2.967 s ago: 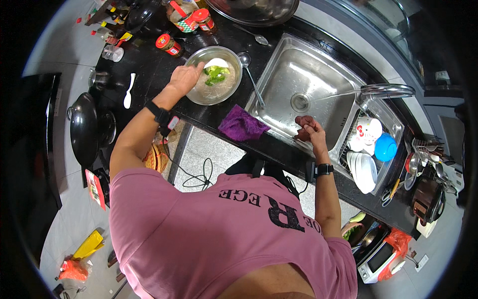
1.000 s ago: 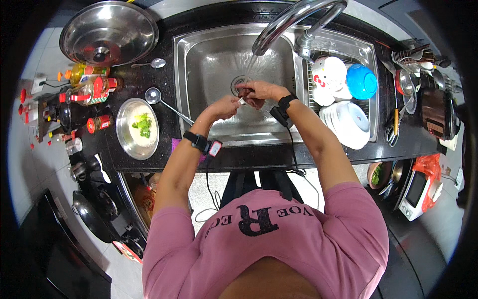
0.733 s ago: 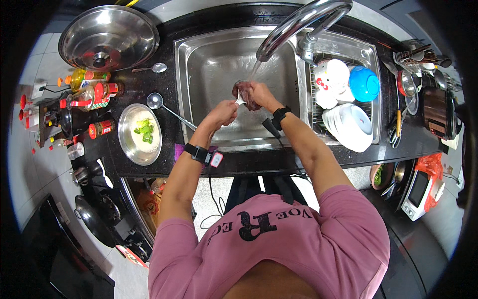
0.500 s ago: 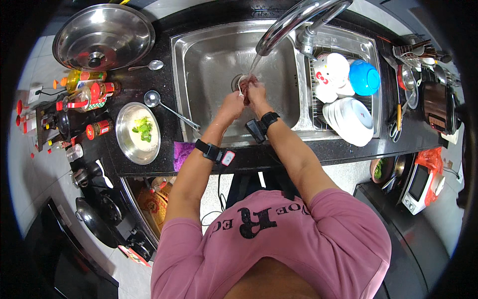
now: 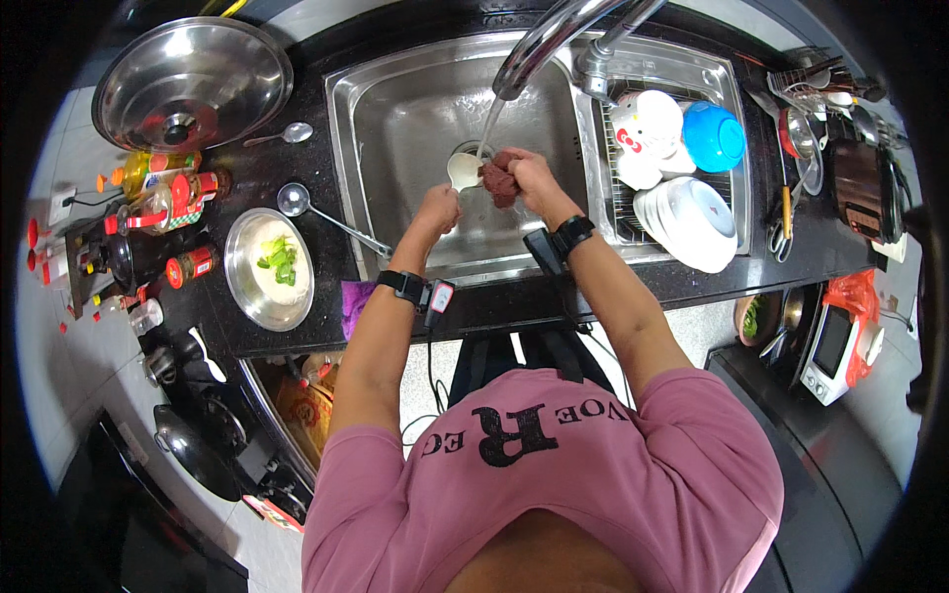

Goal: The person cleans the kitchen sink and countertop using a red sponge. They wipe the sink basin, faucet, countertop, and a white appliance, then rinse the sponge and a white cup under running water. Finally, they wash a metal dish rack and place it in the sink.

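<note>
My left hand [image 5: 441, 209] is closed around the handle of a white spoon [image 5: 463, 170], its bowl held over the drain of the steel sink [image 5: 405, 119]. In my right hand [image 5: 537, 182] is a bunched reddish-brown scrubbing cloth [image 5: 499, 183], pinched between the fingers just right of the spoon's bowl. Water runs from the chrome faucet [image 5: 539, 49] down beside the spoon. The spoon's handle is mostly hidden in my left fist.
Right of the basin, a rack holds stacked white bowls [image 5: 692, 222], a blue bowl [image 5: 713, 136] and a white cartoon-shaped container [image 5: 647, 128]. At left lie a metal ladle [image 5: 295, 200], a steel bowl with greens [image 5: 237, 272], a large lid [image 5: 193, 74] and a purple cloth [image 5: 356, 301].
My hands have moved apart. The cloth, earlier pressed against the spoon, is now to its right, and the spoon's bowl shows clearly. The whole view has shifted slightly.
</note>
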`<state>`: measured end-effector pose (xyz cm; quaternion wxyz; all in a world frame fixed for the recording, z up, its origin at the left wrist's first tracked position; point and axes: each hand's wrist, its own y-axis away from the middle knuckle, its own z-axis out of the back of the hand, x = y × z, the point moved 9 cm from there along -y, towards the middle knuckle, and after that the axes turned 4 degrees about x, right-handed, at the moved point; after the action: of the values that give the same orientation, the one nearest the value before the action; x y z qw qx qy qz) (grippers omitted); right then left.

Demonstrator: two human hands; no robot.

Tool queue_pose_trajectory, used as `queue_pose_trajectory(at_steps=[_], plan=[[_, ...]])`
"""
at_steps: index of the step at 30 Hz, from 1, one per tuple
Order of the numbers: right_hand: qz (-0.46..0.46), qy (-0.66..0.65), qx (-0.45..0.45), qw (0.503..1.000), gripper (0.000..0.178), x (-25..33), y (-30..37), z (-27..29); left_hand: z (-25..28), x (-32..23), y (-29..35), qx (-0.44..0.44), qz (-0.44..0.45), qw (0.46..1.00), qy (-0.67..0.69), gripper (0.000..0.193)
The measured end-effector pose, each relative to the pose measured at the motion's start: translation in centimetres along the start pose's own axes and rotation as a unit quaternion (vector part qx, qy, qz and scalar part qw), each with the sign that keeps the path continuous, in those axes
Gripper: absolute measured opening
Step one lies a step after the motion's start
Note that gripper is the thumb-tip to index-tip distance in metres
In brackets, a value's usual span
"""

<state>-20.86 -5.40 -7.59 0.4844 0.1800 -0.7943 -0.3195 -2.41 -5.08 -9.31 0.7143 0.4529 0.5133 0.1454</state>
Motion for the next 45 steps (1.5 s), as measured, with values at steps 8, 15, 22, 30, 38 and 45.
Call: queue_pose_trajectory(at_steps=[8, 15, 22, 30, 38, 45], plan=[[0.214, 0.589, 0.030, 0.779, 0.045, -0.9, -0.5, -3.1, -2.9, -0.6, 0.8, 0.065, 0.002, 0.998, -0.003, 0.023], [0.227, 0.462, 0.214, 0.830, 0.056, -1.7, -3.4, -2.6, -1.8, -2.1, 3.6, 0.122, -0.009, 0.991, -0.055, 0.029], [0.183, 0.406, 0.049, 0.894, 0.039, -4.0, -5.5, -1.3, -2.1, -2.2, 4.3, 0.061, 0.010, 0.998, 0.027, 0.044], [-0.063, 0.200, -0.287, 0.935, 0.038, -7.1, -5.2, 3.0, -3.2, -2.2, 0.6, -0.032, -0.098, 0.989, -0.104, 0.031], [0.139, 0.378, -0.239, 0.883, 0.035, -0.8, -3.9, 4.5, 0.1, 0.8, -1.7, -0.099, -0.059, 0.973, -0.202, 0.033], [0.193, 0.484, -0.040, 0.853, 0.039, -2.8, -3.1, -2.1, -4.1, 0.6, -0.6, -0.027, -0.008, 0.999, -0.027, 0.028]])
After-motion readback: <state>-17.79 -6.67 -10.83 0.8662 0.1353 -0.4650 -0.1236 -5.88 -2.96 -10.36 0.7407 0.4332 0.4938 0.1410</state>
